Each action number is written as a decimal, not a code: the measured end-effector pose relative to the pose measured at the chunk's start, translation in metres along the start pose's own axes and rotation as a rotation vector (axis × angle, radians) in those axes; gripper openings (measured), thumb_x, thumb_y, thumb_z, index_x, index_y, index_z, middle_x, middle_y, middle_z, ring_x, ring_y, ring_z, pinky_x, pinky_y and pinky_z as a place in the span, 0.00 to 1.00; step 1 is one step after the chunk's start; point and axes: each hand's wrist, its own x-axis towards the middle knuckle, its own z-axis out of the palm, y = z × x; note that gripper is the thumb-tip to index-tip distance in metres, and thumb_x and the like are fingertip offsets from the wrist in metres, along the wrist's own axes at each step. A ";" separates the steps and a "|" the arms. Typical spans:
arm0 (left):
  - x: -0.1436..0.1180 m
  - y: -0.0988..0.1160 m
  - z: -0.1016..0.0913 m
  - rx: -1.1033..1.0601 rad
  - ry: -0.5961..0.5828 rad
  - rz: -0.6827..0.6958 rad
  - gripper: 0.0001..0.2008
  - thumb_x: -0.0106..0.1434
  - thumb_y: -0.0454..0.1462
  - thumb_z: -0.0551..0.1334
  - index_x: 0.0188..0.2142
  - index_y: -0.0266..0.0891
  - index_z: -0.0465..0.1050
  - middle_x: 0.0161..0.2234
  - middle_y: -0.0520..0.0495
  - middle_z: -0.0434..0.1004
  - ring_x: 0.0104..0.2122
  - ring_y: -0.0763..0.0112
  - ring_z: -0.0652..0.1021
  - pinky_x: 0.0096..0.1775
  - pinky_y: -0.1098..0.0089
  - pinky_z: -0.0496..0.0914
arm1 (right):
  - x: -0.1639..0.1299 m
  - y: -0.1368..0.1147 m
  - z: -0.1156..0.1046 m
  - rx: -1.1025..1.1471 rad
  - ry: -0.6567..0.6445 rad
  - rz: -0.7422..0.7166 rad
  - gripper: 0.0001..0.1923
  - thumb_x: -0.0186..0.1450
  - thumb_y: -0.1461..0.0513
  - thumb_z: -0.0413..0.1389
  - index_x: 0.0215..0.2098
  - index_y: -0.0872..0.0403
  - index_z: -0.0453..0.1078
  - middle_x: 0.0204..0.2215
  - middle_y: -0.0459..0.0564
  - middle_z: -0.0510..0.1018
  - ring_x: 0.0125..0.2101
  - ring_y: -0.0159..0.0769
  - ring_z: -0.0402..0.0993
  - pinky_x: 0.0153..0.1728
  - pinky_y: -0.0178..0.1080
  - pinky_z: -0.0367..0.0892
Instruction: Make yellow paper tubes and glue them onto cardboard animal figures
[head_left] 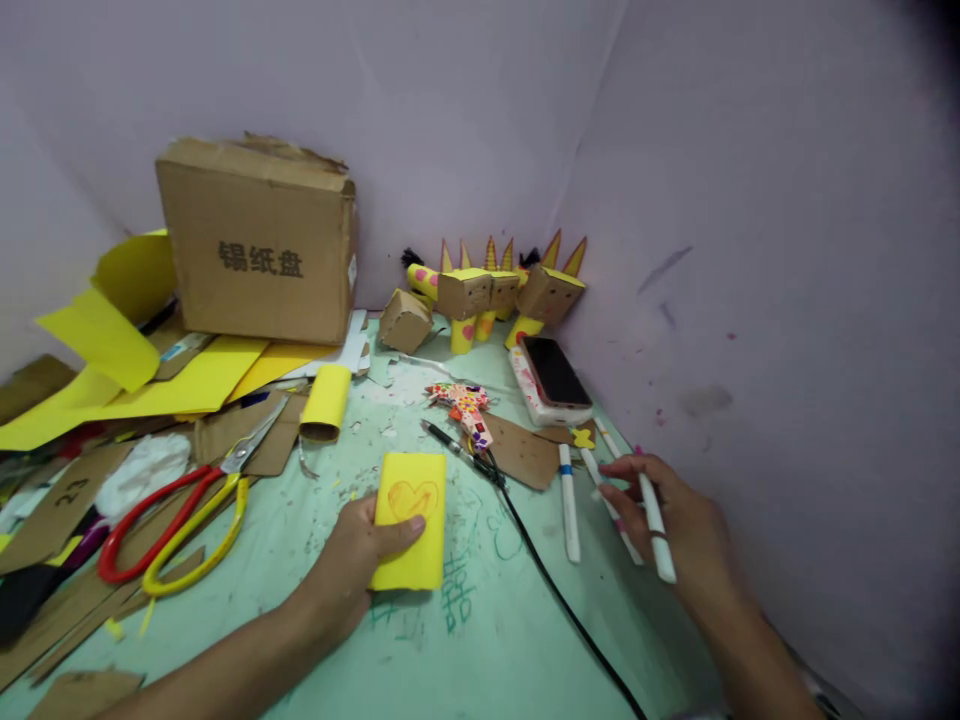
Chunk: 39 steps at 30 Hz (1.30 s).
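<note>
My left hand (360, 555) is closed on a flattened yellow paper tube (427, 572), thumb across its front. An orange heart outline (412, 498) is drawn on its upper half. My right hand (679, 515) holds a white marker (657, 535) between its fingers, near the right wall. Its fingertips hover at or touch a second white marker with a pink band (619, 515); I cannot tell which. Another white marker with a blue band (568, 505) lies just left of that hand.
Red-and-yellow scissors (225, 480), a yellow tube (326, 400) and cardboard scraps lie at left, before a cardboard box (255, 250). A patterned glue gun (469, 405), its black cord (551, 580), a pen (450, 440) and a phone (555, 370) occupy the middle. Cardboard-headed figures (551, 295) stand behind.
</note>
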 end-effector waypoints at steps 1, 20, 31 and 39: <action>0.001 0.001 0.001 -0.013 0.025 0.001 0.09 0.42 0.33 0.69 0.24 0.32 0.72 0.18 0.48 0.76 0.18 0.72 0.74 0.20 0.74 0.68 | 0.007 0.010 -0.005 -0.038 -0.014 0.008 0.13 0.55 0.54 0.56 0.37 0.51 0.71 0.23 0.49 0.77 0.20 0.38 0.71 0.21 0.37 0.63; 0.012 0.001 -0.016 -0.130 -0.289 0.104 0.11 0.45 0.29 0.63 0.32 0.31 0.73 0.29 0.45 0.76 0.29 0.67 0.74 0.33 0.69 0.67 | -0.041 -0.126 0.108 1.191 -0.381 0.140 0.10 0.60 0.55 0.56 0.33 0.51 0.63 0.17 0.40 0.72 0.18 0.29 0.66 0.22 0.31 0.62; 0.013 -0.001 -0.014 -0.151 -0.217 0.077 0.14 0.47 0.26 0.61 0.36 0.32 0.73 0.27 0.46 0.78 0.28 0.67 0.76 0.32 0.70 0.69 | -0.047 -0.128 0.110 0.866 -0.170 0.076 0.09 0.55 0.56 0.60 0.28 0.53 0.75 0.15 0.43 0.70 0.17 0.31 0.64 0.19 0.33 0.61; 0.015 -0.001 -0.014 -0.165 -0.220 0.075 0.13 0.47 0.26 0.61 0.35 0.32 0.73 0.26 0.45 0.79 0.27 0.66 0.77 0.32 0.69 0.70 | -0.042 -0.124 0.109 0.830 -0.242 0.077 0.12 0.56 0.54 0.58 0.26 0.54 0.70 0.17 0.44 0.71 0.17 0.30 0.64 0.18 0.32 0.59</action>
